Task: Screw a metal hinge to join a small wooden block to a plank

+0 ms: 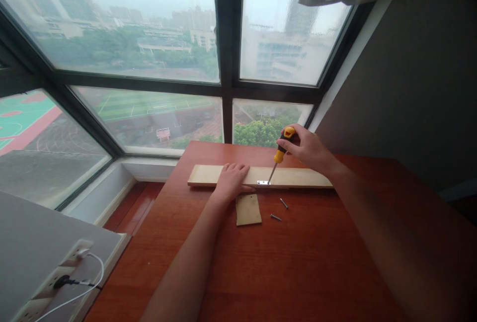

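"Your fingers, please?"
"My right fingers grasp the screwdriver, its tip at the metal plate beside my left fingers, which lie unclenched upon the board."
"Any lettering?"
"I cannot tell."

Over on the reddish-brown wooden worktop, a long pale wooden board lies crosswise towards the far edge; nearer sit a small, flat squarish wooden piece and, just right, two loose screws
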Demonstrator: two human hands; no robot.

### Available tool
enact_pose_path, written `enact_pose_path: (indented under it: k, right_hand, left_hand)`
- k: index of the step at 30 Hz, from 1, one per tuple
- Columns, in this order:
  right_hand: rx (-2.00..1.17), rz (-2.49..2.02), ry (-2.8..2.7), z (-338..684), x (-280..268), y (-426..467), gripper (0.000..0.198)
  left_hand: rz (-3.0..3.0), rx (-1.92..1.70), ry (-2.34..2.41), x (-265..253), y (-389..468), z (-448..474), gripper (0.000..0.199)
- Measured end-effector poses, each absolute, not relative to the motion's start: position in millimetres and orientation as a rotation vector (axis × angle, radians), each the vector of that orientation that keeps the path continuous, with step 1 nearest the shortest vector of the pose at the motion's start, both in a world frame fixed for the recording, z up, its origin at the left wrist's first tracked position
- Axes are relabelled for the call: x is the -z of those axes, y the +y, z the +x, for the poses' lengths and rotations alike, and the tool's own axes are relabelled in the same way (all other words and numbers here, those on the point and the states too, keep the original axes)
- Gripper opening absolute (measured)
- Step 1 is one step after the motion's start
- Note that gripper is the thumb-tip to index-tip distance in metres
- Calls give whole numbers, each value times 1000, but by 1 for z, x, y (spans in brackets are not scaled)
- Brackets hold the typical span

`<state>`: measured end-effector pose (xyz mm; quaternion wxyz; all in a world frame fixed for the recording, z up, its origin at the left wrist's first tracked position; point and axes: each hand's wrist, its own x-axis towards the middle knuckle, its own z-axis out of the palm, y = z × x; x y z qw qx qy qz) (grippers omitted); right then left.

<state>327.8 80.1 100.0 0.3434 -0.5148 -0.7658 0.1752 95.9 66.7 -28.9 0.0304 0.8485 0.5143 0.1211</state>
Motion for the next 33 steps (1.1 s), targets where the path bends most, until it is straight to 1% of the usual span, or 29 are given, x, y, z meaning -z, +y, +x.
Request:
enact_pose_path:
  k: [4,7,13,17,20,24,33]
  right_hand:
    - [-235,-1418,-2023,314,-103,72,25]
    - [-170,-1444,-2013,308,-102,67,24]
    - [-248,-1420,-2032,313,-107,65,24]
    - [-182,-1391,-1976,317,-118,68,23]
    - [-222,-1317,-1907,316,-122,70,25]
    - [-311,-1292,-1941,312,-115,69,27]
    - [-380,-1262,-1864,316,-100,67,30]
  left_hand:
    - [2603,-372,1598,29,66,96,72]
    - [2599,-376,1603,29,66,96,72]
    - [2610,-392,1596,31,67,95,72]
    - [2595,-372,1603,31,66,96,72]
    - [2599,-375,1597,31,66,96,72]
    - [2609,-395,1595,32,66,95,73]
    - [2602,-404,1601,31,66,96,72]
